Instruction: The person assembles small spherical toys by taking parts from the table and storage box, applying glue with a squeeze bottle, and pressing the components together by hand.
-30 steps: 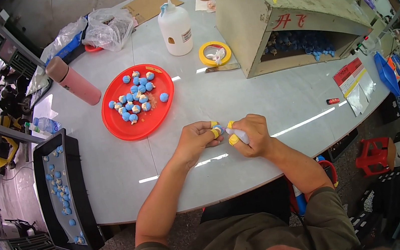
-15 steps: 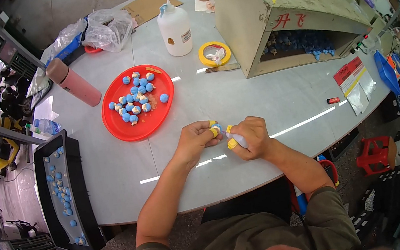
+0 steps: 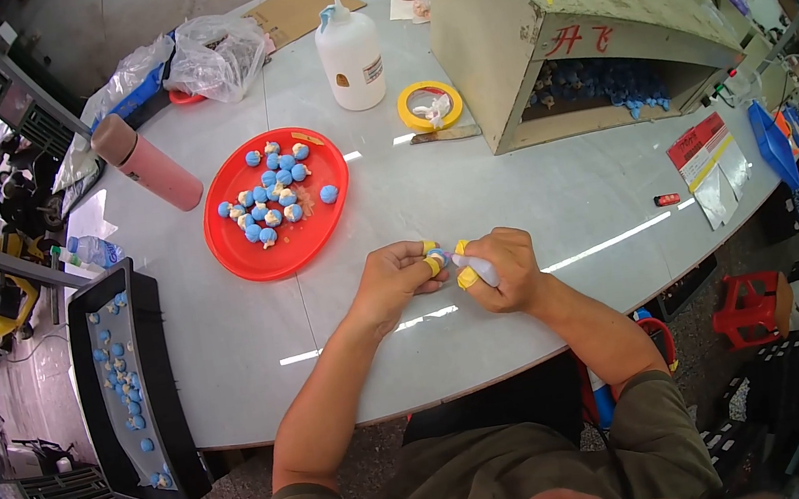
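Observation:
Near the front middle of the table, my left hand (image 3: 391, 279) pinches a small blue-and-white ball-like piece (image 3: 438, 257) between thumb and forefinger. Yellow covers wrap those fingertips and hide much of the piece. My right hand (image 3: 509, 273), also with yellow fingertip covers, is closed around a small translucent squeeze bottle (image 3: 481, 268). The bottle's narrow tip points left at the piece, very close to it; whether they touch I cannot tell. Beyond my left hand lies a round red plate (image 3: 237, 254) bearing several blue balls with cream-coloured parts (image 3: 270, 179).
A black tray (image 3: 171, 411) with more blue balls stands at the left, below a pink flask (image 3: 157, 170). Farther back are a white bottle (image 3: 353, 64), a yellow tape roll (image 3: 407, 113), a knife (image 3: 445, 134) and a metal box (image 3: 496, 65) holding blue pieces.
My right hand and the squeeze bottle have shifted slightly, the tip drawing back a little from the piece. My left hand keeps its pinch almost in place.

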{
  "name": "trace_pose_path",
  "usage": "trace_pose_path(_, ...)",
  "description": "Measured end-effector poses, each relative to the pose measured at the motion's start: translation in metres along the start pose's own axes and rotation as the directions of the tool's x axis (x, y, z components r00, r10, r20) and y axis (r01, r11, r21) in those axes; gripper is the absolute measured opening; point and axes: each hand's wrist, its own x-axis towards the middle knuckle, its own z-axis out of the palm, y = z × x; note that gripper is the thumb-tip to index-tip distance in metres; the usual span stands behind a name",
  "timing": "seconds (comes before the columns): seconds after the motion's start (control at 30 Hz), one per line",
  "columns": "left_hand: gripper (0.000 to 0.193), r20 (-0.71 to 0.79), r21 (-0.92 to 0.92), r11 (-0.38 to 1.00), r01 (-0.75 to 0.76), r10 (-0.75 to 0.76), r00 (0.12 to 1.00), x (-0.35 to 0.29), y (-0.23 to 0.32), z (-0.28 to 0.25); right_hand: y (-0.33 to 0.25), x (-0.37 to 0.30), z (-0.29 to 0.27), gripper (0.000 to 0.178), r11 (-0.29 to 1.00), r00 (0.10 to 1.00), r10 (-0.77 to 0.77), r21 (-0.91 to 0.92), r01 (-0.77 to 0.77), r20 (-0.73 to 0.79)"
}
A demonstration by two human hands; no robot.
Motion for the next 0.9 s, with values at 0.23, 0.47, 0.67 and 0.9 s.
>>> trace_pose_path(0.23, 0.03, 0.0, 0.001, 1.0, -0.004, 0.004, 1.0, -0.0002, -0.0003, -0.0007, -0.0016, 0.0019, -0.0004, 0.018, 1.0, 1.0, 0.005, 0.0, -0.005, 0.001)
trace_pose_path(0.47, 0.029, -0.017, -0.027, 1.0, 0.006, -0.006, 1.0, 0.0004, -0.0006, -0.0012, -0.0025, 0.0019, -0.0016, 0.014, 0.999, 1.0, 0.016, 0.034, -0.015, -0.024)
trace_pose_path(0.67, 0.028, 0.001, -0.018, 1.0, 0.011, -0.011, 1.0, -0.0002, 0.0001, -0.0017, -0.0003, 0.0006, -0.002, 0.018, 0.998, 0.999, 0.035, 0.057, -0.035, -0.01)
trace_pose_path(0.9, 0.028, 0.001, -0.003, 1.0, 0.015, -0.015, 1.0, -0.0005, 0.0013, -0.0036, 0.0007, 0.0008, -0.0039, 0.019, 0.988, 0.992, 0.084, 0.134, -0.071, -0.098)
